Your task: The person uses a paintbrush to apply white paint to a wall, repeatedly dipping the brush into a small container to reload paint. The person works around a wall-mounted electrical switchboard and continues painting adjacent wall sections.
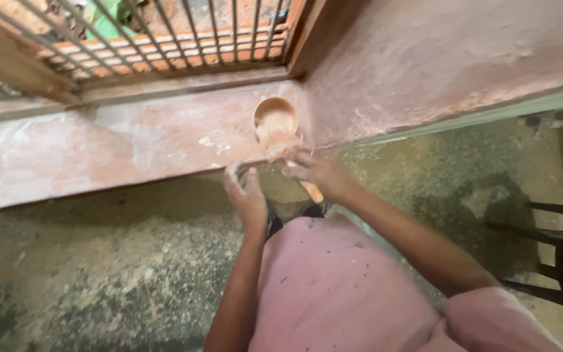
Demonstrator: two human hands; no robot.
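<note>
Nearest, at six o'clock, lie the person's pink-clothed legs (333, 293), with both forearms reaching up toward the centre. The left hand (245, 195), just left of centre, is loosely curled, its dusty fingers bent together near the wooden ladle's neck; whether they touch it cannot be told. The right hand (317, 173), just beside it, has its fingers closed around the handle of the wooden ladle (278, 130), whose round bowl points toward twelve o'clock. Beyond are the dusty floor (99, 261), a black stool (555, 254) at four o'clock, the pinkish wall ledge (99, 150) and barred window (164, 32) at eleven.
</note>
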